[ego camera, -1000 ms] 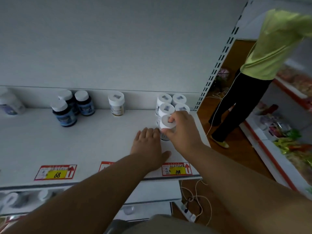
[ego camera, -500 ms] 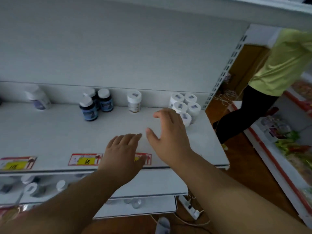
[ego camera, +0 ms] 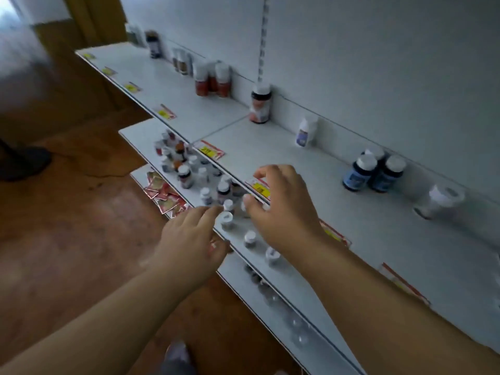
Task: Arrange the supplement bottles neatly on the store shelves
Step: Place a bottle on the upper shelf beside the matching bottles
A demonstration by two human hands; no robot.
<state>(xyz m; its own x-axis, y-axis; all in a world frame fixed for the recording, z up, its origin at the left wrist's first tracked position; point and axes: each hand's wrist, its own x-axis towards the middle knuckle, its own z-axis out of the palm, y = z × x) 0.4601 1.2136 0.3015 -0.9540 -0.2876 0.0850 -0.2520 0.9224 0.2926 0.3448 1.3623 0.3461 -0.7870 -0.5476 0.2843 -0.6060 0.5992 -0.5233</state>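
My left hand [ego camera: 189, 244] and my right hand [ego camera: 284, 209] hover, both empty with loose fingers, over a lower shelf [ego camera: 286, 280] crowded with several small supplement bottles [ego camera: 189, 171]. A white-capped bottle [ego camera: 226, 219] stands just beyond my left fingertips. On the upper shelf [ego camera: 311, 171] dark blue bottles [ego camera: 374, 171] stand at the back wall, with a white bottle [ego camera: 439, 201] to their right, a small white one [ego camera: 305, 132] to their left and a red-labelled one [ego camera: 260, 106] farther left.
More red-brown bottles [ego camera: 213, 79] and dark bottles [ego camera: 154, 44] line the back of the upper shelf farther left. Price tags [ego camera: 211, 151] run along its front edge. Red packets [ego camera: 162, 193] lie on a lower shelf. Brown floor [ego camera: 67, 212] is at left.
My view has swung left and down, away from the white bottle cluster. Both hands have come off the upper shelf and now hang over the lower shelf's bottles. The other person has left view.
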